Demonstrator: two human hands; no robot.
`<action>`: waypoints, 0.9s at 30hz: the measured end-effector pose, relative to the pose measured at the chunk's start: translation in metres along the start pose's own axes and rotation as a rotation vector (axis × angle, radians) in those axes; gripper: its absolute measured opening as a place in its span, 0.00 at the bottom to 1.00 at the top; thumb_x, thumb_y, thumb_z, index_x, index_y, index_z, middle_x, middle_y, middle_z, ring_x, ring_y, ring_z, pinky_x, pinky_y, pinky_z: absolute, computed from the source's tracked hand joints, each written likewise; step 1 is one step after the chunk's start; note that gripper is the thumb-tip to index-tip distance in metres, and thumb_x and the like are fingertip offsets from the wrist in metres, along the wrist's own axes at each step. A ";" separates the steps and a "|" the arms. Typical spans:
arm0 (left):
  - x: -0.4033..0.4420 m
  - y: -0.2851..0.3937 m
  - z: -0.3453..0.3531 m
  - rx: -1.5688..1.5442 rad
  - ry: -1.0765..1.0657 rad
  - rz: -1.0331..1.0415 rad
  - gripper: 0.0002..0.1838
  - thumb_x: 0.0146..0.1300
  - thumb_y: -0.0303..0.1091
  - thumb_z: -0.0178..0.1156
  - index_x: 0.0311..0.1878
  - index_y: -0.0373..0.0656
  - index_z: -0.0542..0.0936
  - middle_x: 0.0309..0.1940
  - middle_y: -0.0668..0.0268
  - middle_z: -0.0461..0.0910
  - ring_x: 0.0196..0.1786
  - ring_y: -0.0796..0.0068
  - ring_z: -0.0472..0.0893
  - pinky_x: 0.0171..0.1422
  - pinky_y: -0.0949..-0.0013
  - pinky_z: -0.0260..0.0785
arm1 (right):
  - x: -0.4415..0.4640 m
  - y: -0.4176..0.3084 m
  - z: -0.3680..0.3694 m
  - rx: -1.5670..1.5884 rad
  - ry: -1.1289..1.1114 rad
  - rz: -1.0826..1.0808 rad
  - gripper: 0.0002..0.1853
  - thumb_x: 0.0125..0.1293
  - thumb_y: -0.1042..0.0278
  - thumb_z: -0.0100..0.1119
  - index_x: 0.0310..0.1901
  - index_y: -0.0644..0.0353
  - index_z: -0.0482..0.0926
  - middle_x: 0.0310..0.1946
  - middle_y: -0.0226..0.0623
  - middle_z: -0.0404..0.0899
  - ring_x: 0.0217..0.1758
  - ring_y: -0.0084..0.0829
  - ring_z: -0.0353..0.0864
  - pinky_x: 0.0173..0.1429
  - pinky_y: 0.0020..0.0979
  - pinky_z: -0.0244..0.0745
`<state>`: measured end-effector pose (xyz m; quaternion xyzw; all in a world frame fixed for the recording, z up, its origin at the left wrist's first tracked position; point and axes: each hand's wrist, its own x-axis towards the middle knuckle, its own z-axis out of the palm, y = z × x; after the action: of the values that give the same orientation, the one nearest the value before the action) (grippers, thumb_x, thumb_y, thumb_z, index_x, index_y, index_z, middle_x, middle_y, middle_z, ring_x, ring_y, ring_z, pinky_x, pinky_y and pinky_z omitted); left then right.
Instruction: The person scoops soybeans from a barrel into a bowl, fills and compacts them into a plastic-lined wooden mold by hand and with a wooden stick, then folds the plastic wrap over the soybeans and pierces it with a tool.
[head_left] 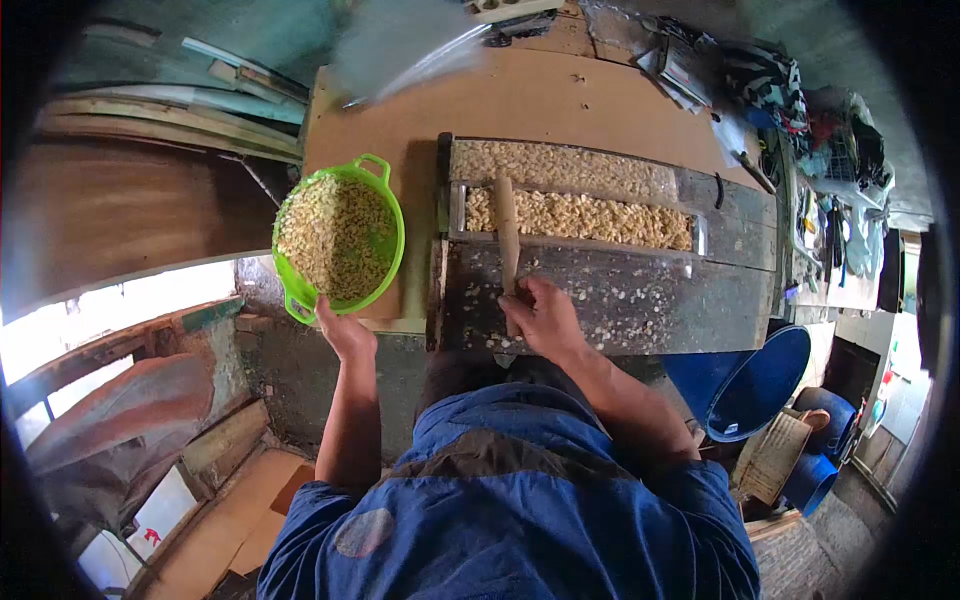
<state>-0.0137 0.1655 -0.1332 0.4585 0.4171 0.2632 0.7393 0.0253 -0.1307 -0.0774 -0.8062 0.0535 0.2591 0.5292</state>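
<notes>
My left hand (345, 332) is closed on the near rim of a bright green two-handled plastic basin (398, 245), by its lower handle. Pale puffed-looking grains (308, 235) are heaped along the basin's left side, with some of the green bottom bare. In my right hand (548, 320) is a wooden rolling pin (508, 225), gripped at its near end. The pin's far part lies over the left end of a long tray (700, 236) filled with a clumpy, golden grain mix (590, 218). Behind it runs a second strip of paler grain mix (560, 165) under clear plastic.
Loose grains dot the dark wooden board (600, 290) in front of me. A brown tabletop (400, 120) extends behind, with clear plastic sheet (410, 50) at its back. Blue barrels (755, 385) stand low on the right. Bags and tools (840, 160) clutter the right side.
</notes>
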 end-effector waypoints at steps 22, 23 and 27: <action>-0.005 0.000 0.001 0.073 -0.059 0.026 0.32 0.77 0.52 0.47 0.75 0.41 0.60 0.72 0.58 0.64 0.73 0.63 0.65 0.78 0.58 0.53 | -0.012 0.016 -0.026 0.491 0.118 0.154 0.10 0.72 0.67 0.62 0.40 0.66 0.74 0.23 0.33 0.78 0.23 0.21 0.76 0.26 0.27 0.71; -0.007 0.001 0.003 0.079 -0.063 0.027 0.35 0.77 0.54 0.47 0.77 0.41 0.57 0.74 0.58 0.62 0.74 0.62 0.63 0.79 0.58 0.52 | -0.017 0.018 -0.030 0.451 0.192 0.178 0.10 0.72 0.68 0.61 0.41 0.66 0.74 0.23 0.33 0.77 0.23 0.21 0.76 0.26 0.27 0.70; -0.008 0.001 -0.001 0.134 -0.074 0.037 0.39 0.76 0.59 0.46 0.79 0.42 0.52 0.77 0.58 0.58 0.77 0.63 0.59 0.81 0.58 0.48 | -0.039 0.038 -0.050 0.504 0.255 0.119 0.09 0.72 0.68 0.61 0.40 0.65 0.74 0.23 0.32 0.77 0.24 0.22 0.76 0.26 0.26 0.70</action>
<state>-0.0183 0.1600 -0.1299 0.5242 0.3974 0.2311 0.7169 -0.0040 -0.1982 -0.0751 -0.6707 0.2294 0.1647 0.6859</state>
